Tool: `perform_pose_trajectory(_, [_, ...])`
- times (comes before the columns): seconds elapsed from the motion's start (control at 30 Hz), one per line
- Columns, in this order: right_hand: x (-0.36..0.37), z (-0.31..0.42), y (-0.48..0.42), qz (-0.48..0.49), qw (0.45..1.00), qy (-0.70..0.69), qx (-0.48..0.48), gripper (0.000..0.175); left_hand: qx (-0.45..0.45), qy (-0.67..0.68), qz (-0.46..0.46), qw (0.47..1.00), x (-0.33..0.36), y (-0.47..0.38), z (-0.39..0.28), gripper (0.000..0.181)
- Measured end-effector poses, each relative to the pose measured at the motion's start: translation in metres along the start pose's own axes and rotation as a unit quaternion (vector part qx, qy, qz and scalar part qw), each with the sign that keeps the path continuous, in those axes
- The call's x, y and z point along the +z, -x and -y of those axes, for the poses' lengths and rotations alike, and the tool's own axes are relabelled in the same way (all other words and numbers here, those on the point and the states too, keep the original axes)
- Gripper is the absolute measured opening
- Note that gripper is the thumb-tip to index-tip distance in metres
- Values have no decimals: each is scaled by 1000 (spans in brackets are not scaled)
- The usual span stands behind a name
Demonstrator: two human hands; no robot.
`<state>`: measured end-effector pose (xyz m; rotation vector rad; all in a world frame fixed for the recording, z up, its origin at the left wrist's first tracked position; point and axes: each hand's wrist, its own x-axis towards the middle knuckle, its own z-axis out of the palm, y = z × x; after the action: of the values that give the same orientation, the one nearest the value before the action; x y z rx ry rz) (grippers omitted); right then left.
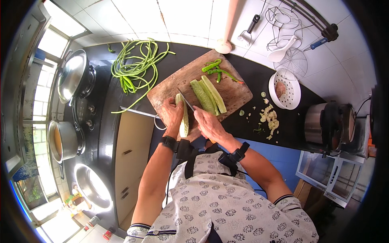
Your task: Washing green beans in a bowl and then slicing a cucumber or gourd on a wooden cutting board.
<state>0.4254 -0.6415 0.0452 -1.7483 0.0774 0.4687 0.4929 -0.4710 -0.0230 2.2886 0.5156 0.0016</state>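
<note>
A wooden cutting board (173, 80) lies on the dark counter. On its near left part my left hand (172, 113) grips a pale green length of gourd (184, 121), fingers at its far end. My right hand (209, 123) is closed round a knife; the knife blade (186, 99) points away and to the left, close beside the gourd length, and whether it touches is unclear. Several long gourd pieces (203, 96) lie side by side to the right of the blade. Green chili peppers (217, 70), one with a red tip, rest near the board's far corner.
Long beans (136, 66) lie left of the board. Chopped pale pieces (269, 117) and a white perforated bowl (285, 91) holding meat are at right, before an electric cooker (322, 123). A lidded wok (73, 76), a saucepan (62, 141) and a metal basin (92, 186) stand at left.
</note>
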Motion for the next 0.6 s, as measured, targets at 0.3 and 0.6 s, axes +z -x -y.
perform_pose_trajectory(0.3, [-1, 11, 11, -28, 984, 164, -71, 50, -66, 93, -32, 993, 11, 2, -5, 33])
perform_pose_trajectory(0.6, [4, 12, 13, -32, 969, 230, -83, 49, -15, 104, -32, 994, 17, -5, 4, 25])
